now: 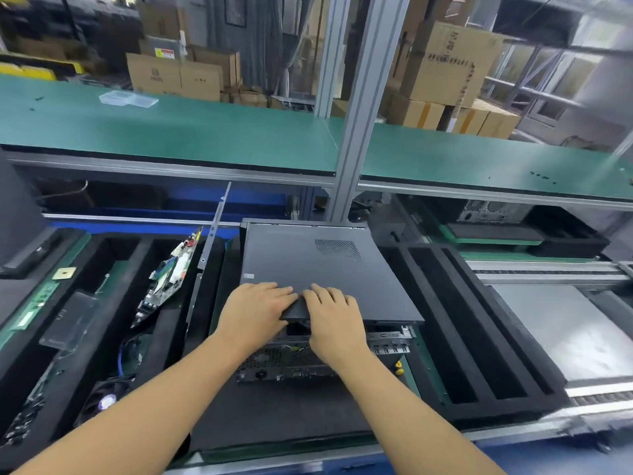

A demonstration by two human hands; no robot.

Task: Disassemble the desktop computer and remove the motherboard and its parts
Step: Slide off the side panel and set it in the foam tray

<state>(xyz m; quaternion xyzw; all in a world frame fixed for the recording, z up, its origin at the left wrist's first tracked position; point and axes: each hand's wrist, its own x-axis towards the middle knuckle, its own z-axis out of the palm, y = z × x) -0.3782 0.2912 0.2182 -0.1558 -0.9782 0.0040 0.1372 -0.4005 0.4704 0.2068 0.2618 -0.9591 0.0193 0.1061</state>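
Our left hand (255,310) and right hand (334,317) lie flat on the lid's (308,265) near edge, fingers slightly spread, either side of a black tab (295,308). The case (291,365) lies on a black mat (274,413), its ported rear showing below the lid. A motherboard (168,272) stands on edge left of the case, slotted foam (404,269) lies right, and a post (356,132) stands close behind. The lid's sticker (248,275) is unreadable. The lid is dark grey with a grille (337,249).

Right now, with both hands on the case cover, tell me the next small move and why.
Probably slide the cover toward yourself to free it. The left hand and right hand press flat on its near edge beside the raised grip, and it lies over the chassis, hiding the inside.
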